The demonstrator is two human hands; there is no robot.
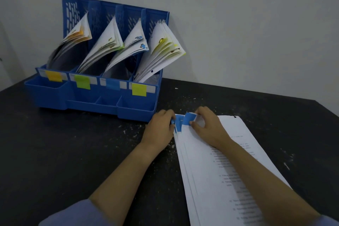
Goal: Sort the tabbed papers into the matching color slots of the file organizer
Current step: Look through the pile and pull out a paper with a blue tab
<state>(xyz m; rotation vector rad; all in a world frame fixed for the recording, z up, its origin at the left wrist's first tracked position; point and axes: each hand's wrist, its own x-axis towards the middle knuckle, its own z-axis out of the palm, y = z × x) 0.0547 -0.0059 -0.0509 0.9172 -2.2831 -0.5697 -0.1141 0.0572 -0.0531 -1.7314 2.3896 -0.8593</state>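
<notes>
Blue file organizer (102, 97) against wall, four slots holding leaning papers | paper stack (220, 170) just right of it, long axis toward organizer | left hand (161, 128) and right hand (207, 124) pinching blue tabs (187, 119) at its far end

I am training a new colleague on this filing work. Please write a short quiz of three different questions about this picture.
1. True or false: the file organizer has four upright slots holding papers.
2. What colour are the tabs both hands are handling? A orange, B blue, C green.
3. Counting from the person's left, which slot carries the blue label?

Key: 1 true. 2 B; the left hand and right hand hold them at the paper stack. 3 the third.
</notes>
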